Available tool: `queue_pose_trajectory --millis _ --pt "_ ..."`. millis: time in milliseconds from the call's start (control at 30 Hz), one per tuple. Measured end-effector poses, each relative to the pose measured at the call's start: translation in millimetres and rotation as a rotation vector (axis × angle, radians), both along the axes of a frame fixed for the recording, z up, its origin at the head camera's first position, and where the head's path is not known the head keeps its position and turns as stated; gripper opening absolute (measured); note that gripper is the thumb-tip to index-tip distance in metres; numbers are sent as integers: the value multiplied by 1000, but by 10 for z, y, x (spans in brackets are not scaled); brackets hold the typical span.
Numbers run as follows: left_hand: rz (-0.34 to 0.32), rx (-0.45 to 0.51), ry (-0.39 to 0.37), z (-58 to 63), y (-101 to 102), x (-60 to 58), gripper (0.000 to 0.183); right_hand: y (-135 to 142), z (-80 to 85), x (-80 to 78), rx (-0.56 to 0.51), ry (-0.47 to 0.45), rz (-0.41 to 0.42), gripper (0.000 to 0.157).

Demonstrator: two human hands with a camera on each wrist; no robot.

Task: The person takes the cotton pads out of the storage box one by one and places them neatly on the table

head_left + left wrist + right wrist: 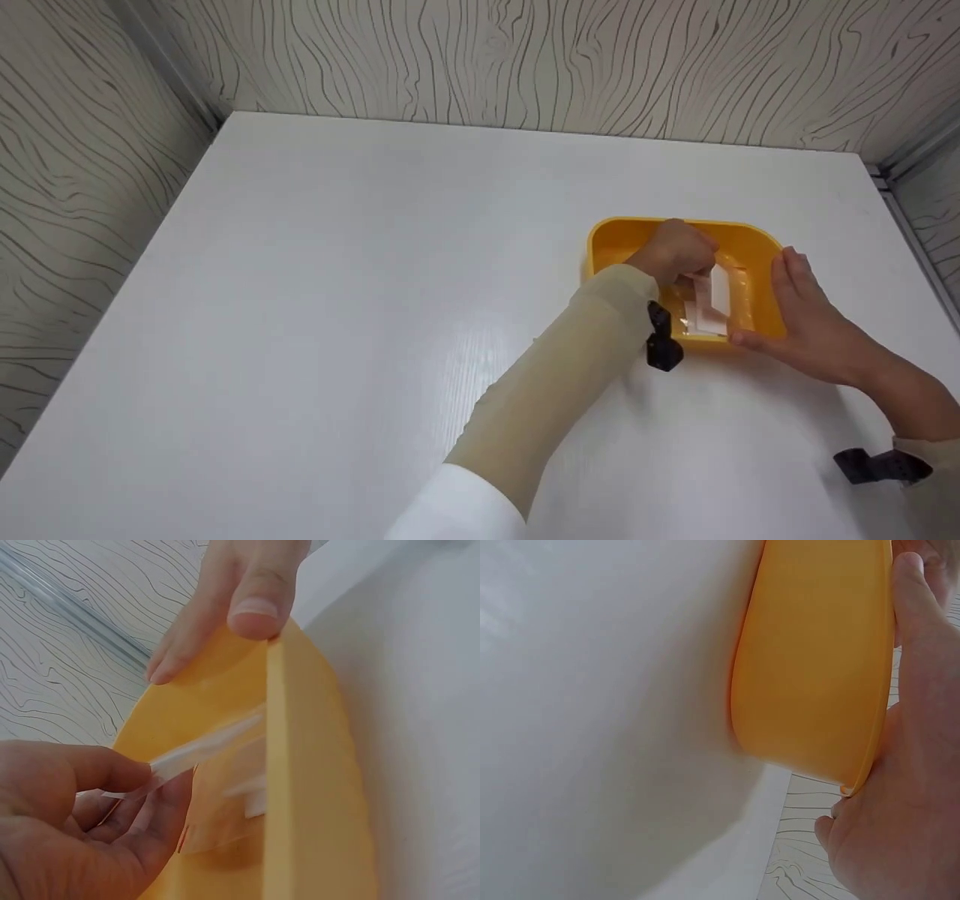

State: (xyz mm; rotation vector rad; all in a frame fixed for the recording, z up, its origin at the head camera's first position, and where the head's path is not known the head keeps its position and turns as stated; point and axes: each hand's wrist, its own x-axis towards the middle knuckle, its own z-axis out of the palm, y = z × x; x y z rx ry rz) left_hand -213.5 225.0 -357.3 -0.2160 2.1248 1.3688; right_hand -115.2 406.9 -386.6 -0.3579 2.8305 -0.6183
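A yellow plastic bin [615,238] stands on the right half of the table. My left hand [679,251] reaches inside it and pinches the edge of a clear plastic bag [202,752] between thumb and fingers. White card-like pieces [706,319] show through or beside the film on the bin's floor; the left hand and sleeve hide part of them. My right hand [814,330] holds the bin by its near right corner, thumb on the near rim and fingers along the right side. In the right wrist view the bin's outer wall [810,660] fills the space beside this hand.
The white table [337,300] spreads far to the left of the bin. Panels with a wood-grain pattern [450,60] rise behind the table and at both sides. Black wrist cameras [664,341] sit on both sleeves, the left one close to the bin's near rim.
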Motion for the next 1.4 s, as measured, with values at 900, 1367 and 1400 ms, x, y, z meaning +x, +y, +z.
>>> queue_pose_trajectory --millis 900,1367,1400 --pt "-32 149 -46 135 -245 -15 21 -2 -11 21 51 35 18 118" --pt "-50 234 -34 57 -390 -51 22 3 -13 27 63 28 19 118" --pt "-55 236 -35 55 -397 -52 21 4 -14 28 64 26 18 118"
